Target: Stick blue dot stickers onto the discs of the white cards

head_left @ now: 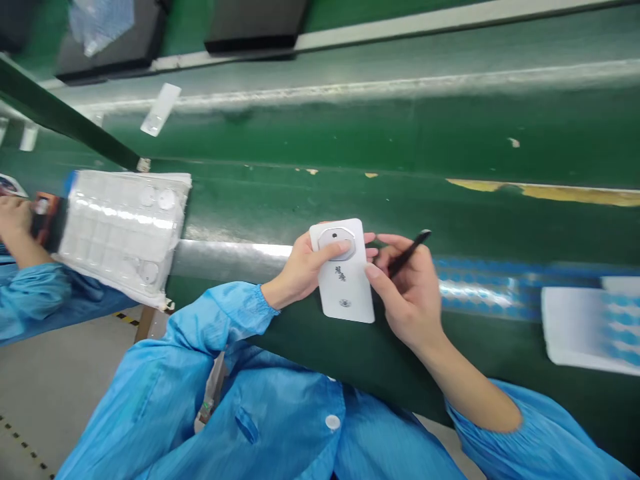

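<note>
My left hand (303,268) grips a white phone back cover (345,290), its thumb lying across the round camera area near the top. Dark markings and a small round emblem show on the cover's face, which is turned up toward me. On the right, my right hand (413,293) is closed around a slim black tool (411,253) whose pale tip points up and away; its exact kind is not clear. The right thumb and fingertips are at the cover's right edge, close to or touching it.
A clear plastic tray (125,227) with round white parts stands at left, beside a co-worker's hand (15,217). Blue-patterned film (490,287) and a white sheet (570,327) lie at right. Farther back are another white panel (161,110) and black boxes (257,27).
</note>
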Tool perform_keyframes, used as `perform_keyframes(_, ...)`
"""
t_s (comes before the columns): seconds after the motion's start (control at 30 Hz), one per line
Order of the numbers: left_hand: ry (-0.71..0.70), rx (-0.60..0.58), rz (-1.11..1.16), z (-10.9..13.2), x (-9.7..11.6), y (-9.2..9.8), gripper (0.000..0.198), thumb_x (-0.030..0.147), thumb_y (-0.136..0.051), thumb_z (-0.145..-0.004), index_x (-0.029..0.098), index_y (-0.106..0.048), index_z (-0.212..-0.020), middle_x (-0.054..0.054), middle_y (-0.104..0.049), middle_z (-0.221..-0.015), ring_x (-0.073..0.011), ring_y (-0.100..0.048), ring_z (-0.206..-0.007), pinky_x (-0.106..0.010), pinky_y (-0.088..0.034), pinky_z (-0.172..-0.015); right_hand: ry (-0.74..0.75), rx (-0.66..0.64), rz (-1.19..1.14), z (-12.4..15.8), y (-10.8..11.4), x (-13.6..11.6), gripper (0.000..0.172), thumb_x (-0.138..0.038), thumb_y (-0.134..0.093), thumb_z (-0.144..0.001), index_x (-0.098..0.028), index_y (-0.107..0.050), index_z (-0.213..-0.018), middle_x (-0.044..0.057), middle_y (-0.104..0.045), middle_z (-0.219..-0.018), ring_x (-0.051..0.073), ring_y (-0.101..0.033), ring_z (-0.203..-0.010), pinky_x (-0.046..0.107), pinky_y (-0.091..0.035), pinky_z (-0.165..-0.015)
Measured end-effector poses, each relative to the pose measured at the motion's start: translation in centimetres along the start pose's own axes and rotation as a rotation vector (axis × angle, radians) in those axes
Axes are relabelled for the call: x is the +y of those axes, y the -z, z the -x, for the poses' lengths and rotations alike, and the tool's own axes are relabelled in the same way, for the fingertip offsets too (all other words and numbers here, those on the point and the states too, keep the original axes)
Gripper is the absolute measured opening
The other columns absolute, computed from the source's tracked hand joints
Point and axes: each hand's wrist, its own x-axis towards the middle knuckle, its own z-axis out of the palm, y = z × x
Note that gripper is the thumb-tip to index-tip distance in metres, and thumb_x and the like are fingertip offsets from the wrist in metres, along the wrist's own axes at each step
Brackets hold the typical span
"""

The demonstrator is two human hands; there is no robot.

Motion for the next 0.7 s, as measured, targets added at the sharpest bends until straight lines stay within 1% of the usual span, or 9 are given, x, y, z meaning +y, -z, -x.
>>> perform_keyframes(0.07, -0.057, 0.03, 0.019, -0.5, 0.6, 0.4, 0.042, 0.034, -0.087, -0.082, 0.016, -0.071, -0.116, -0.016, -0.074, -0.131, -0.0347, -0.076, -0.112, -0.05, -0.06, -0.101, -0.037, -0.034, 0.091, 0.1, 0.1, 0.1, 0.033, -0.043, -0.07, -0.097, -0.027, -0.063, -0.125, -0.002, -0.048, -0.079, 0.016, -0.049, -0.067, 0.029, -0.044, -0.058)
perform_keyframes(0.13, -0.12, 0.062, 0.032, -1.0, 1.1, 0.9, 0.041, 0.034, -0.086, -0.083, 0.016, -0.072, -0.117, -0.016, -0.073, -0.134, -0.0353, -0.075, -0.114, -0.051, -0.059, -0.103, -0.053, -0.094, 0.212, 0.2, 0.1, 0.3, 0.025, -0.048, -0.067, -0.098, -0.025, -0.069, -0.109, -0.002, -0.049, -0.073, 0.016, -0.048, -0.061, 0.03, -0.04, -0.054)
perform_keyframes(0.27, -0.192, 0.089, 0.047, -1.8, 1.7, 1.9, 0.045, 0.037, -0.089, -0.08, 0.016, -0.073, -0.117, -0.019, -0.071, -0.137, -0.0373, -0.073, -0.117, -0.051, -0.058, -0.102, 0.013, -0.127, 0.335, 0.6, -0.4, 0.8, 0.043, -0.057, -0.065, -0.097, -0.024, -0.057, -0.071, -0.002, -0.045, -0.06, 0.016, -0.041, -0.052, 0.033, -0.032, -0.049)
perform_keyframes(0.37, -0.144, 0.075, -0.003, -2.2, 2.5, 2.3, 0.05, 0.037, -0.09, -0.076, 0.017, -0.072, -0.118, -0.02, -0.069, -0.139, -0.0377, -0.072, -0.117, -0.051, -0.057, -0.1, -0.041, -0.151, 0.284, 0.4, -0.5, 0.7, 0.049, -0.065, -0.063, -0.095, -0.024, -0.058, -0.069, 0.001, -0.053, -0.063, 0.018, -0.047, -0.053, 0.033, -0.036, -0.047)
perform_keyframes(0.43, -0.136, 0.124, -0.085, -2.5, 3.6, 2.6, 0.058, 0.034, -0.09, -0.075, 0.019, -0.067, -0.126, -0.019, -0.069, -0.137, -0.0342, -0.072, -0.116, -0.05, -0.056, -0.1, -0.103, -0.125, 0.239, -0.5, 0.0, 0.6, 0.05, -0.071, -0.064, -0.092, -0.024, -0.064, -0.076, 0.003, -0.06, -0.068, 0.02, -0.053, -0.057, 0.033, -0.04, -0.048)
perform_keyframes(0.5, -0.195, 0.207, -0.193, -2.6, 5.0, 3.2, 0.063, 0.029, -0.088, -0.075, 0.021, -0.061, -0.131, -0.017, -0.068, -0.137, -0.029, -0.072, -0.111, -0.047, -0.055, -0.1, -0.149, -0.037, 0.208, -2.3, 1.0, 0.4, 0.051, -0.073, -0.067, -0.089, -0.023, -0.065, -0.078, 0.004, -0.061, -0.072, 0.021, -0.055, -0.061, 0.033, -0.042, -0.05)
perform_keyframes(0.6, -0.333, 0.269, -0.421, -2.9, 7.4, 4.0, 0.054, 0.03, -0.08, -0.081, 0.022, -0.059, -0.13, -0.013, -0.067, -0.137, -0.0239, -0.071, -0.111, -0.041, -0.052, -0.101, -0.174, 0.126, 0.123, -7.2, 3.1, 0.5, 0.048, -0.069, -0.076, -0.086, -0.022, -0.065, -0.08, 0.007, -0.062, -0.075, 0.021, -0.054, -0.063, 0.036, -0.043, -0.053)
perform_keyframes(0.63, -0.366, 0.288, -0.53, -3.2, 8.2, 4.3, 0.049, 0.032, -0.076, -0.084, 0.022, -0.059, -0.129, -0.012, -0.07, -0.131, -0.0228, -0.07, -0.112, -0.039, -0.051, -0.101, -0.143, 0.17, 0.077, -9.2, 4.0, 0.5, 0.046, -0.066, -0.078, -0.085, -0.022, -0.065, -0.081, 0.007, -0.06, -0.073, 0.02, -0.052, -0.061, 0.036, -0.042, -0.053)
perform_keyframes(0.7, -0.397, 0.339, -0.737, -4.0, 10.0, 4.9, 0.039, 0.032, -0.068, -0.09, 0.02, -0.06, -0.127, -0.009, -0.074, -0.114, -0.0214, -0.069, -0.109, -0.036, -0.05, -0.099, -0.007, 0.217, 0.021, -13.3, 5.6, 0.8, 0.046, -0.065, -0.077, -0.086, -0.024, -0.06, -0.076, 0.001, -0.045, -0.059, 0.015, -0.039, -0.052, 0.036, -0.032, -0.049)
